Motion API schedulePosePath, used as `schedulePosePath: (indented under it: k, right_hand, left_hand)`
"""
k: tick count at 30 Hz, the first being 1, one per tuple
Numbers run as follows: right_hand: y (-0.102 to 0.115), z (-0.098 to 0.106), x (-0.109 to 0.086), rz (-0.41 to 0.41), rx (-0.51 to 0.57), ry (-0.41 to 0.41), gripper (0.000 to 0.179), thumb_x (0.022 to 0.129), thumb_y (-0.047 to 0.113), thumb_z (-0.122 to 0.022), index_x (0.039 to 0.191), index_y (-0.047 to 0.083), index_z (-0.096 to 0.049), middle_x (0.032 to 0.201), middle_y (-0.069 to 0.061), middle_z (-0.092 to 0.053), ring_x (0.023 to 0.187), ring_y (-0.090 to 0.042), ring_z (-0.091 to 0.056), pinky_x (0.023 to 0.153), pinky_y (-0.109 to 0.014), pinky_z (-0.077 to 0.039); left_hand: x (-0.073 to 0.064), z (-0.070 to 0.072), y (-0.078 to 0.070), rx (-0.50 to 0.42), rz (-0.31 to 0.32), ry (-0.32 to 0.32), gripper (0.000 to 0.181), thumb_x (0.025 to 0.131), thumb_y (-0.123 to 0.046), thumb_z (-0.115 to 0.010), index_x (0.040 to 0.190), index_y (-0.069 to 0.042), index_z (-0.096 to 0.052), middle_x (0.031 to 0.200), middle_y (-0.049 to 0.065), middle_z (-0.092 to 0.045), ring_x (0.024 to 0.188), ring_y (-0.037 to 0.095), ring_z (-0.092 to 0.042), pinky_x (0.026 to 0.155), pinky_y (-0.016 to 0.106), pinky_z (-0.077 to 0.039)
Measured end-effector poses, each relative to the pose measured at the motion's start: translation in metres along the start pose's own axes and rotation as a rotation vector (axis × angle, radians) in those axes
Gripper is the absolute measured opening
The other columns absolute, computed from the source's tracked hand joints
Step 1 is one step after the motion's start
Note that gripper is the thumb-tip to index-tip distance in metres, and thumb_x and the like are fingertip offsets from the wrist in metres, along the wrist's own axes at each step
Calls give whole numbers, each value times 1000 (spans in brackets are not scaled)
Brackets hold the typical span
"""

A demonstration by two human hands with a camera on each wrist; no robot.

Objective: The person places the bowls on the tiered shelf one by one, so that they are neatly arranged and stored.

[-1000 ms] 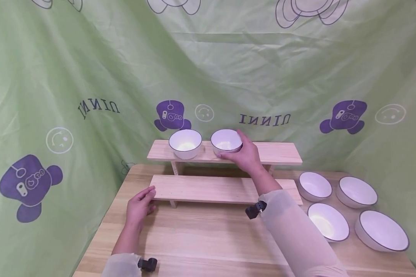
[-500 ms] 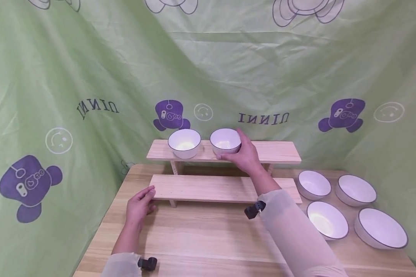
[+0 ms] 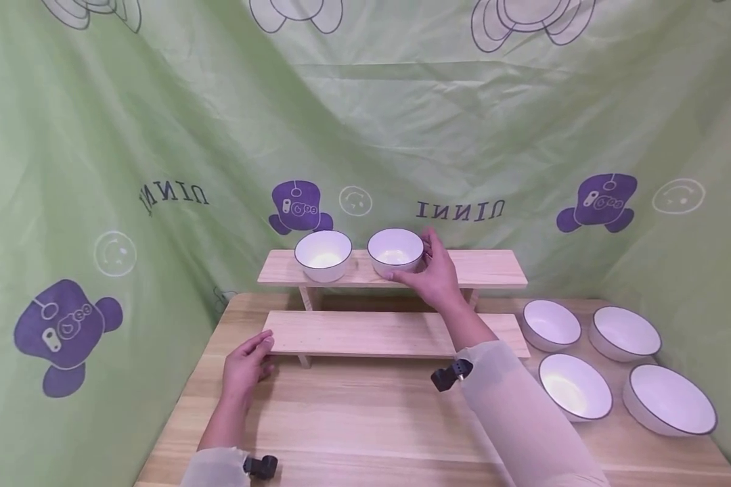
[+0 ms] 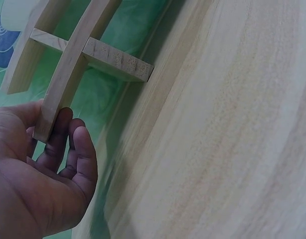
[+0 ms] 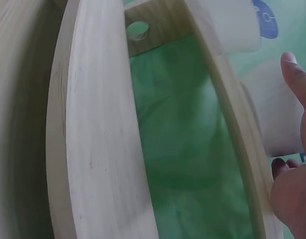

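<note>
The bowls [image 3: 396,247] looked smooth and glossy, light shining off their insides. The shelf [image 3: 353,333] was pale, bare wood, matt and finely grained; the edge of its leg [image 4: 118,58] looked rough and speckled. The table [image 3: 365,419] had a smooth wood-grain face. The curtain [image 3: 365,122] was creased cloth with a slight sheen, the sleeves [image 3: 518,399] matt cloth.

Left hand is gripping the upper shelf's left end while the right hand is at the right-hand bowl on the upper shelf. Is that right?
No: the left hand grips the left end of the lower shelf, not the upper shelf, as the head view shows. The right hand is at the right-hand bowl up there.
</note>
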State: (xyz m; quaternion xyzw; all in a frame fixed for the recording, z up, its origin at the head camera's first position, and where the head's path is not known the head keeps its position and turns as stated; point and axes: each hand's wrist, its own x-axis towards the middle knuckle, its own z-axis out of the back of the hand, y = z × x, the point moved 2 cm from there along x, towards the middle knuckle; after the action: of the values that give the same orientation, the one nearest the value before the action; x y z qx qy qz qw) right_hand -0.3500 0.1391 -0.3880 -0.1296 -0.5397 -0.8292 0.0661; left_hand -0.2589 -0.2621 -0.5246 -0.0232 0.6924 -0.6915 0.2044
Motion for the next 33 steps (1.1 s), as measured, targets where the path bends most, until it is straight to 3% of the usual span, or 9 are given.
schedulePosePath:
  k: [15, 22, 33]
  right_hand:
    - [-14, 24, -23, -55, 175, 38, 130, 70, 29, -100, 167, 15, -14, 163, -10, -36, 149, -29, -39, 122, -35, -36]
    - [-14, 29, -34, -45, 201, 51, 128, 72, 29, -98, 167, 18, -13, 164, -6, -35, 150, -26, -37, 123, -36, -34]
    - [-14, 39, -56, 16, 190, 24, 123, 74, 24, -97, 166, 11, -17, 163, -11, -38, 148, -25, -38, 124, -36, -32]
  left_hand:
    - [2, -4, -1, -14, -1, -8, 59, 91, -41, -81, 141, -14, -65, 138, 4, -62, 93, 12, -68, 77, 31, -64]
    - [5, -5, 2, -22, -7, -4, 59, 90, -40, -82, 140, -14, -65, 127, -2, -67, 92, 11, -68, 77, 31, -64]
    - [11, -3, 6, -35, -15, 4, 59, 91, -40, -81, 141, -14, -65, 125, -7, -68, 94, 12, -68, 77, 31, -63]
